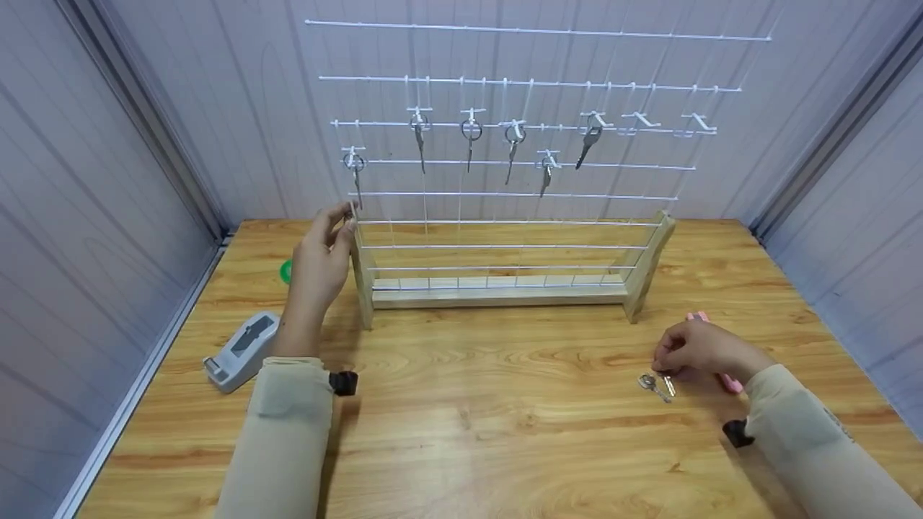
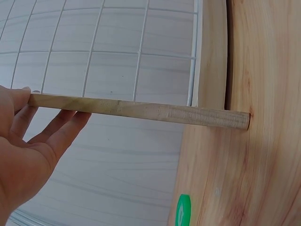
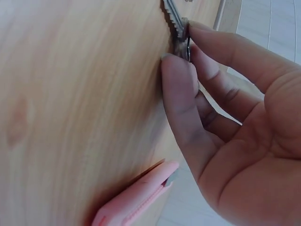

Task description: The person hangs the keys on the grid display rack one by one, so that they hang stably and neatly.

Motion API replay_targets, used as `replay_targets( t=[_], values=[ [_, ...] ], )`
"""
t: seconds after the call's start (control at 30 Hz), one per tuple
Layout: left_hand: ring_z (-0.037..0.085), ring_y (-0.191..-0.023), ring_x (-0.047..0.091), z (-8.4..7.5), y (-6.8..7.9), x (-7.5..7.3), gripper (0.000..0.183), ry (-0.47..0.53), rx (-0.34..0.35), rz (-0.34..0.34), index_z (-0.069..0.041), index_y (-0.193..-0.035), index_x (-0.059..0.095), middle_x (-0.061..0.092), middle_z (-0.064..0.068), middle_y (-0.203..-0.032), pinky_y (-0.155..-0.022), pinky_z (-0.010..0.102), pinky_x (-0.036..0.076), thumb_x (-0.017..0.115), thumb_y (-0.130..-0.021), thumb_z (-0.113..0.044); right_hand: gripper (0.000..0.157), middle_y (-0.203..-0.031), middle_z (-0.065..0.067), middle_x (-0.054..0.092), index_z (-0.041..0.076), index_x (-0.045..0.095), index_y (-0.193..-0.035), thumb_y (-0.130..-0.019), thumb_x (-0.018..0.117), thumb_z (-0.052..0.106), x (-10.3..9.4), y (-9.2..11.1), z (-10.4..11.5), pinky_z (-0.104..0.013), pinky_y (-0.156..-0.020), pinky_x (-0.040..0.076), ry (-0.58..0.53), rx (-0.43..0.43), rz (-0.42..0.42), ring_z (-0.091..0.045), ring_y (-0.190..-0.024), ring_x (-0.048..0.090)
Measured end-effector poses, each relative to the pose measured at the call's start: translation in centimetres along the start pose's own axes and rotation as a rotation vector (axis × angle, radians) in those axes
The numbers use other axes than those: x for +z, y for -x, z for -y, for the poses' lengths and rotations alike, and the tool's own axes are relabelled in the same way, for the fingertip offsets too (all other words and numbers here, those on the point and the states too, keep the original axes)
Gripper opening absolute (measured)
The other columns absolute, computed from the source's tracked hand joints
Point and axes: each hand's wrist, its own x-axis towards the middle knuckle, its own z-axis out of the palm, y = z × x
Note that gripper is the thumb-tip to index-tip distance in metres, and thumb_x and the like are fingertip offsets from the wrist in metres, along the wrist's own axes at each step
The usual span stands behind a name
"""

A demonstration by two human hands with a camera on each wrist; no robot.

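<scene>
My left hand [image 1: 321, 259] grips the top of the wooden side post [image 2: 141, 109] at the left end of a white wire rack, with the thumb on one face and fingertips on the other. Close over the table at the right, my right hand [image 1: 703, 347] pinches a small silver key [image 3: 175, 21] near its ring, thumb against fingers. Beside those fingertips another key [image 1: 652, 386] lies on the wood. Several keys on rings hang from the rack's hooks, among them a dark-headed key [image 1: 593, 137].
Two hooks at the rack's right, including the outer hook [image 1: 698, 122], carry no key. A grey tape dispenser [image 1: 241, 353] stands left of my forearm, with a green ring-shaped thing [image 2: 183, 210] behind it. Partly under my right hand lies a pink tool [image 3: 136, 193].
</scene>
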Motion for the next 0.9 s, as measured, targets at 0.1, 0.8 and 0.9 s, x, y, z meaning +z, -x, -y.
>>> replay_targets(
  t=[0.1, 0.8, 0.9],
  values=[
    [0.042, -0.148, 0.055, -0.06, -0.03, 0.02, 0.04, 0.002, -0.001, 0.0, -0.013, -0.152, 0.056, 0.054, 0.011, -0.164, -0.119, 0.052, 0.055, 0.052, -0.114, -0.026, 0.022, -0.093, -0.002, 0.075, -0.003, 0.069, -0.103, -0.096, 0.079, 0.016, 0.07, 0.21, 0.13, -0.02, -0.07, 0.061, -0.004, 0.022, -0.023, -0.01, -0.084, 0.069],
    [0.042, -0.149, 0.054, -0.1, -0.01, -0.03, 0.04, -0.006, -0.005, 0.003, -0.014, -0.152, 0.055, 0.053, 0.01, -0.164, -0.119, 0.051, 0.055, 0.052, -0.114, -0.027, 0.023, -0.103, -0.004, 0.079, -0.01, 0.072, -0.114, -0.103, 0.065, 0.01, 0.19, -0.13, -0.51, -0.019, -0.07, 0.062, -0.081, -0.003, 0.002, -0.005, -0.078, 0.069],
    [0.042, -0.148, 0.055, -0.02, -0.05, 0.03, 0.039, -0.003, 0.004, 0.002, -0.013, -0.151, 0.056, 0.054, 0.012, -0.163, -0.12, 0.051, 0.054, 0.053, -0.114, -0.026, 0.024, -0.103, -0.004, 0.08, -0.01, 0.072, -0.115, -0.104, 0.066, 0.01, 0.27, -0.16, -0.5, -0.019, -0.07, 0.063, -0.09, -0.004, -0.004, -0.005, -0.077, 0.07]
  ],
)
